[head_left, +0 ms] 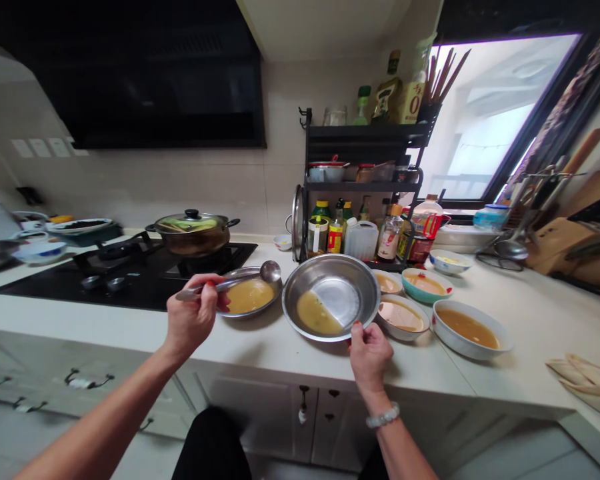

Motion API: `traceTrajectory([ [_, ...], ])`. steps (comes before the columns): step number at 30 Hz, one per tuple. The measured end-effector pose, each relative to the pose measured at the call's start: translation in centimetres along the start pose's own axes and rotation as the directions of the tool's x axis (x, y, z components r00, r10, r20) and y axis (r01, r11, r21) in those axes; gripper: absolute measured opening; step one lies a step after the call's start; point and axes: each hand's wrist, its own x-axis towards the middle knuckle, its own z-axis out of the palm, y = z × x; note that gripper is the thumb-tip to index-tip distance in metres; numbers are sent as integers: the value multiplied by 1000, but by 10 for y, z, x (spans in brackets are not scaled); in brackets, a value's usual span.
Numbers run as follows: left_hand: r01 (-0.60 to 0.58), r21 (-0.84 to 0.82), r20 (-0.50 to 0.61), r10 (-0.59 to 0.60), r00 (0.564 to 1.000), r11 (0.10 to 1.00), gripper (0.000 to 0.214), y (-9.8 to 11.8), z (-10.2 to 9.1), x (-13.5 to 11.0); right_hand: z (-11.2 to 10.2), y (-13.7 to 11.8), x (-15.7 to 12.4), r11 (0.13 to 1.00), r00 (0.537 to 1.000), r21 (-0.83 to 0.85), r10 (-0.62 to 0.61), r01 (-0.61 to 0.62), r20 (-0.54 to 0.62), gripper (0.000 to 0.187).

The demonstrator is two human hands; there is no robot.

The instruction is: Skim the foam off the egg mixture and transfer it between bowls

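Observation:
My left hand [195,313] is closed round the handle of a metal spoon [270,271], whose bowl hangs over the far rim of a metal dish of yellowish liquid [250,295]. With thumb and fingers, my right hand [371,353] pinches the near right rim of a metal basin [353,283]. The basin is tilted, and a shallow pool of yellowish liquid [317,315] lies on its left side. Right of the basin stand a bowl with pale contents [403,315], a green bowl [426,283] and a white bowl of brownish liquid [470,330].
A lidded pot [193,233] stands on the black gas hob [130,283] at the left. Behind the basin, a black rack [365,131] holds bottles and jars. A cloth [585,377] lies at the counter's right, with a knife block [555,247] behind.

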Motion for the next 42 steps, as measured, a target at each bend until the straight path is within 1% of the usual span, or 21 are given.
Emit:
traceTrajectory([
  [1,6,-43,19,-5,1000,999,15,4,5,-3,0,0,0,1000,1000,1,0,0,0,37],
  [3,-2,-87,94,10,996,996,15,9,16,-8,0,1,0,1000,1000,3,-1,1,2,36],
  [5,-36,-79,185,50,981,996,15,11,26,-14,0,2,0,1000,1000,7,-3,3,3,36],
  [9,-117,-24,340,118,933,993,12,9,43,-22,0,3,-1,1000,1000,7,-9,9,-4,37],
  [11,-88,-33,395,94,914,996,11,8,48,-23,1,3,-1,1000,1000,9,-5,5,-1,37],
  [13,-1,-74,420,32,907,997,12,6,52,-24,1,3,-1,1000,1000,13,-2,2,4,36],
  [15,130,-146,400,-62,915,981,14,3,56,-22,1,2,-1,1000,1000,16,-4,4,4,36],
  [17,271,-233,347,-181,920,934,16,-2,59,-19,1,2,-1,1000,1000,19,-9,9,1,36],
  [19,385,-316,292,-297,909,867,18,-6,60,-15,1,3,-1,1000,1000,21,-8,8,1,36],
  [21,447,-375,253,-374,892,812,19,-9,61,-11,1,3,-1,1000,1000,19,-7,7,1,35],
  [23,473,-410,227,-415,881,780,19,-11,59,-8,1,2,-1,1000,1000,16,-7,7,-1,35],
  [25,482,-425,209,-435,876,766,20,-13,57,-7,1,1,-1,1000,1000,15,-11,11,-3,35],
  [33,486,-459,179,-459,870,744,22,-8,50,-3,1,3,0,999,1000,39,0,0,-3,35],
  [39,487,-486,161,-473,866,726,21,-6,47,1,0,2,0,1000,1000,-19,-23,22,-12,36],
  [42,488,-490,157,-478,864,722,22,-4,42,3,-1,0,0,1000,1000,-17,-24,24,-7,35],
])
